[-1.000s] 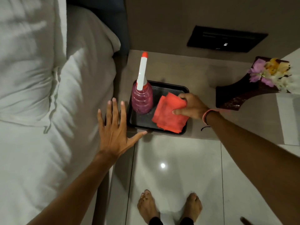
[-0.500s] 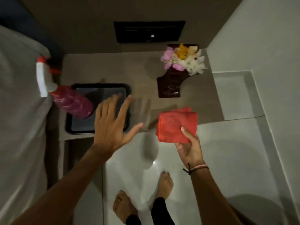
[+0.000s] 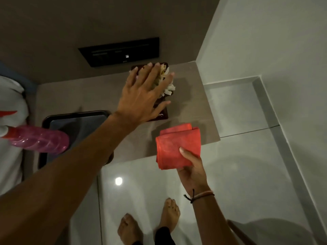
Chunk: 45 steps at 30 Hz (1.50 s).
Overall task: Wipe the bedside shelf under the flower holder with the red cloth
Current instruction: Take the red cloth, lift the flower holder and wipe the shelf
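My left hand (image 3: 143,96) reaches with spread fingers over the flower holder (image 3: 163,114), a dark wooden piece with white and yellow flowers (image 3: 169,88), and hides most of it. I cannot tell whether the hand touches it. The holder stands at the back right of the grey-brown bedside shelf (image 3: 191,110). My right hand (image 3: 192,167) grips the folded red cloth (image 3: 177,147) from below, thumb on top, and holds it above the shelf's front edge, in front of the holder.
A black tray (image 3: 79,121) sits on the shelf's left part with a pink spray bottle (image 3: 39,139) on its left side. White bedding (image 3: 10,103) lies at far left. A black wall panel (image 3: 120,51) is behind the shelf. A white wall (image 3: 283,50) closes the right side. Glossy floor and my bare feet are below.
My left hand has moved from above the tray to over the flower holder. My right hand lifted the red cloth out of the tray and holds it near the shelf's front edge.
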### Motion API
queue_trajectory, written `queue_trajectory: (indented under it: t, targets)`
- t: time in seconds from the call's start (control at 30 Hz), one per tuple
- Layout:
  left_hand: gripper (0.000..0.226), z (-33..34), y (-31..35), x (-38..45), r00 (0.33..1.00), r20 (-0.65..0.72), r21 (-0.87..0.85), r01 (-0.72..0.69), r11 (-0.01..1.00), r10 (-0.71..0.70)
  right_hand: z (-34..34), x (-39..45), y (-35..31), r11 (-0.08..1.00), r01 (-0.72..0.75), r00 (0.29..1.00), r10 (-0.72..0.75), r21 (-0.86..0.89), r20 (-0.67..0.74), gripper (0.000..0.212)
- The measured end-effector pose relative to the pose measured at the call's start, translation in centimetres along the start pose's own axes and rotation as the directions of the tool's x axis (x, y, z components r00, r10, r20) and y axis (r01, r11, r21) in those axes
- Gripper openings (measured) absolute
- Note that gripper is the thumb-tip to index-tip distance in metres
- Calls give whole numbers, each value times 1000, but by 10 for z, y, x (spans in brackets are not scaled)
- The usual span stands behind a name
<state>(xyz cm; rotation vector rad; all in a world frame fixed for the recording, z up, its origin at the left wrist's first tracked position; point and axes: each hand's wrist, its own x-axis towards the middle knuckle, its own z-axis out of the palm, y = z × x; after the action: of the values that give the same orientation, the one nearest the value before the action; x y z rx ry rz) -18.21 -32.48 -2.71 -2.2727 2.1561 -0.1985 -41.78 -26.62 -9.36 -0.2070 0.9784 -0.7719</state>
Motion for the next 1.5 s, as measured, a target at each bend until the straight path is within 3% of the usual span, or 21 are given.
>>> queue_trajectory:
  t: [0.17, 0.27, 0.37, 0.4, 0.47, 0.53, 0.6, 0.67, 0.77, 0.87, 0.93, 1.0, 1.03, 1.1, 1.17, 1.2, 1.27, 1.37, 1.5]
  targets:
    - [67, -9, -20, 25, 999, 46, -80, -19, 997, 23, 14, 8, -2, 998, 55, 996, -56, -6, -67, 58]
    - [65, -15, -33, 45, 992, 118, -139, -30, 990, 47, 37, 11, -2, 987, 161, 968, -163, -28, -191, 59]
    - [65, -18, -41, 57, 986, 153, -175, -33, 984, 60, 66, 22, 2, 873, 351, 844, -452, -339, -289, 42]
    - [65, -18, -43, 59, 986, 154, -179, -36, 983, 64, 77, 26, 4, 761, 423, 777, -584, -492, -235, 45]
    - [64, -18, -46, 61, 986, 149, -185, -46, 982, 74, 95, 37, 9, 404, 541, 622, -783, -738, 27, 65]
    - [64, -18, -47, 63, 985, 154, -201, -41, 979, 73, 109, 56, 15, 72, 572, 501, -819, -817, 278, 76]
    - [65, -17, -49, 65, 984, 165, -208, -33, 978, 68, 119, 80, 22, -166, 519, 471, -763, -839, 442, 71]
    - [65, -18, -52, 69, 981, 178, -210, -38, 977, 77, 121, 104, 36, -374, 436, 489, -665, -819, 564, 69]
    - [65, -19, -55, 75, 978, 184, -212, -54, 976, 95, 105, 123, 57, -537, 322, 546, -568, -780, 616, 68]
    - [67, -17, -58, 78, 979, 175, -210, -70, 975, 108, 72, 122, 67, -623, 266, 581, -505, -736, 638, 60]
    - [67, -17, -57, 75, 981, 150, -213, -87, 973, 121, 51, 112, 70, -681, 234, 645, -425, -694, 635, 72]
    - [66, -16, -55, 72, 983, 148, -219, -78, 973, 112, 36, 99, 72, -674, 243, 690, -386, -698, 613, 81]
    - [66, -16, -54, 71, 982, 158, -221, -70, 973, 106, 32, 92, 72, -616, 253, 703, -413, -746, 580, 82]
    - [67, -17, -53, 72, 981, 163, -213, -68, 975, 104, 36, 75, 72, -363, 260, 692, -577, -895, 435, 78]
    - [67, -17, -55, 74, 982, 156, -207, -73, 976, 107, 54, 63, 67, -118, 287, 598, -753, -951, 274, 73]
    - [67, -16, -56, 74, 982, 156, -204, -75, 976, 108, 66, 61, 63, -81, 318, 557, -791, -945, 255, 73]
    - [66, -15, -57, 75, 982, 153, -202, -83, 976, 115, 93, 70, 57, -168, 352, 551, -758, -921, 349, 79]
    - [65, -16, -57, 77, 982, 140, -200, -96, 975, 125, 117, 97, 66, -445, 346, 601, -571, -826, 559, 69]
    - [66, -18, -61, 81, 978, 170, -213, -83, 974, 120, 93, 121, 91, -603, 262, 596, -513, -753, 618, 48]
